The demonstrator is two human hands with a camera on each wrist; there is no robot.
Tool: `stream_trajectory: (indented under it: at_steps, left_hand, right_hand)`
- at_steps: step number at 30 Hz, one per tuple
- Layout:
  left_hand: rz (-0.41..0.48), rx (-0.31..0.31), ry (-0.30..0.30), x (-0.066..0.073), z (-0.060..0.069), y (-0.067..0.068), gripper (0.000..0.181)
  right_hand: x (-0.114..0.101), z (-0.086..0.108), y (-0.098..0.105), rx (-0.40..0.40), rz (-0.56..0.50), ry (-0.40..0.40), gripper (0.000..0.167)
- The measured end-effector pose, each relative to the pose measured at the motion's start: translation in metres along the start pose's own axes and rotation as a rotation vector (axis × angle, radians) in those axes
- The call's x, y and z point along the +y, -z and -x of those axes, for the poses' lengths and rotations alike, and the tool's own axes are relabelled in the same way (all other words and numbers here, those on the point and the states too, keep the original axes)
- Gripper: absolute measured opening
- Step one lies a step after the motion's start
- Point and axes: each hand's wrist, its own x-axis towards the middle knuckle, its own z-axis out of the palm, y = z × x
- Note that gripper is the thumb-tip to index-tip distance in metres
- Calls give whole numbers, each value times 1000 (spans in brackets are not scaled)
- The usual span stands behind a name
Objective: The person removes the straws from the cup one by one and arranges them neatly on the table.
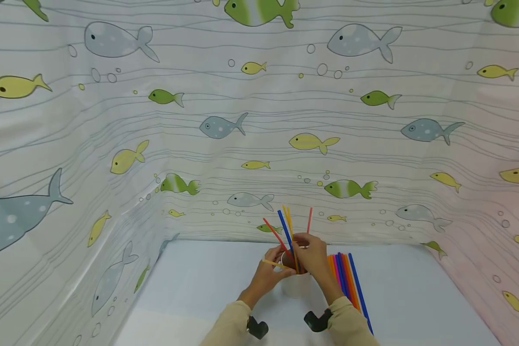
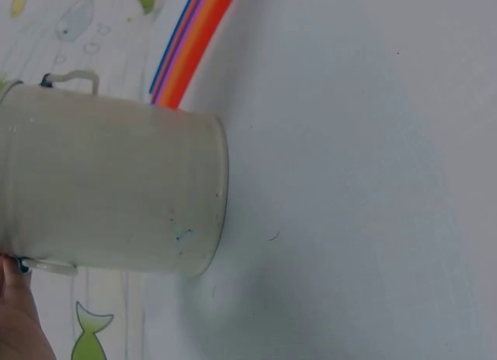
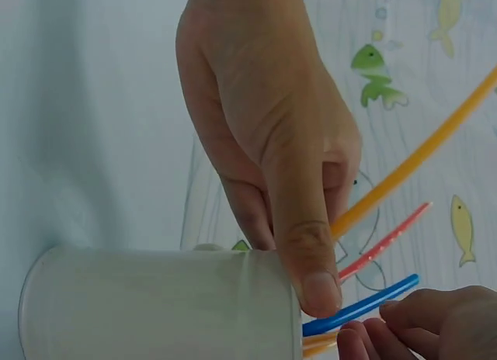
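A white container (image 1: pixel 296 287) with side handles stands on the table, holding red, blue (image 1: pixel 285 228) and orange sticks. My left hand (image 1: pixel 265 278) grips its rim from the left, thumb on the near edge; an orange stick (image 3: pixel 419 153) slants out beside that thumb. In the right wrist view the left hand (image 3: pixel 268 112) comes from the top. Only part of it (image 2: pixel 19 317) shows at the left wrist view's lower left corner, by a handle. My right hand (image 1: pixel 313 252), also at the right wrist view's lower right (image 3: pixel 439 325), pinches among the sticks above the opening, seemingly at an orange one.
Right of the container lies a row of coloured sticks (image 1: pixel 350 278), orange, pink, blue and red, partly behind the right forearm. The white table (image 1: pixel 190 283) is bordered by a fish-patterned curtain (image 1: pixel 259 105) at the back and both sides.
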Motion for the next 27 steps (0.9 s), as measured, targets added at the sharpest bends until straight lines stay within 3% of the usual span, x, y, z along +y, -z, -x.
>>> stream_trajectory:
  at_steps: [4, 12, 27]
  left_hand:
    - [-3, 1, -29, -4, -1, -1, 79]
    - [2, -3, -44, -5, -1, -1, 82]
    - [-27, 18, -62, -6, -2, -2, 78]
  right_hand:
    - [2, 2, -9, -47, 25, -28, 27]
    - [8, -2, -14, -56, 107, -65, 32]
    - [13, -2, -26, -55, 196, 2, 17]
